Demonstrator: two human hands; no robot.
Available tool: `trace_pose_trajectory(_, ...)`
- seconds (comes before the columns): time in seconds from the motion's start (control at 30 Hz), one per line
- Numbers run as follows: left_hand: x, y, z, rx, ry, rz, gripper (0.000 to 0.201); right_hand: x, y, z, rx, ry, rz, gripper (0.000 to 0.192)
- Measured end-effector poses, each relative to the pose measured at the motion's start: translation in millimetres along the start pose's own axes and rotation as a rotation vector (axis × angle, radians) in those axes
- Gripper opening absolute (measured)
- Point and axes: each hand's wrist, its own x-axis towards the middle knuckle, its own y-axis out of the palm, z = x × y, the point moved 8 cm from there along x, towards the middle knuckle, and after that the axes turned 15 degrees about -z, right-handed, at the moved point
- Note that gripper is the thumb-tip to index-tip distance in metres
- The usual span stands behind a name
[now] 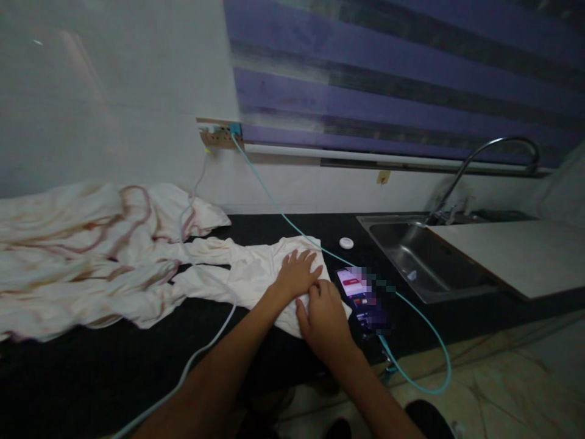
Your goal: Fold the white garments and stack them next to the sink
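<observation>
Both the left hand (298,272) and right hand (325,317) press flat and open on the soft, limp cream cotton garment (256,274), probably light and best gripped at its edges.

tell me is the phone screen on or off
On. The phone, lying on the black counter right of the right hand, shows a lit screen; a teal cable runs to it.

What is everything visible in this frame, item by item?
Cream cloth with reddish-brown streaks: one, spread over the counter's left and middle.
Black stone counter: one, running across the frame.
Phone with lit screen: one, right of the hands.
Teal cable: one, wall socket to phone.
White cable: one, over the cloth.
Small white round disc: one, near the sink.
Steel sink: one, right, with curved faucet.
Left hand: flat on the cloth.
Right hand: pressing the cloth's edge.
</observation>
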Motion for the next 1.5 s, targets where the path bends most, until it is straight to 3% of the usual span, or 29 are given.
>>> trace_pose_trajectory(0.33,10,7.5,0,0.023,-0.064,0.081,0.071,-9,9,0,0.013,-0.038,-0.094,0.033)
trace_pose_trajectory(0.53,31,-0.8,-12,0.071,-0.052,-0.031,0.062,-13,10,-2,0.024,-0.043,-0.071,0.038)
trace_pose_trajectory(0.7,47,15.5,-22,0.073,-0.016,-0.133,0.054,-15,9,0,0.073,-0.045,-0.023,0.035)
trace_pose_trajectory(0.87,54,31.1,-17,0.068,-0.017,-0.098,0.064,-14,8,4,-0.014,-0.056,0.061,0.035)
trace_pose_trajectory(1.2,75,33.7,-26,0.051,0.062,-0.029,0.062,-25,14,-1,-0.044,-0.050,0.179,0.052)
trace_pose_trajectory(1.33,70,14.8,-31,0.023,0.127,0.043,0.061,-25,8,-5,-0.022,-0.011,0.208,0.054)
trace_pose_trajectory(1.43,37,-19.1,-21,0.021,0.186,0.052,0.058,-27,7,-6,-0.020,0.008,0.219,0.057)
trace_pose_trajectory(1.5,2,-41.1,1,0.034,0.197,0.044,0.061,-28,7,-6,-0.014,-0.001,0.207,0.056)
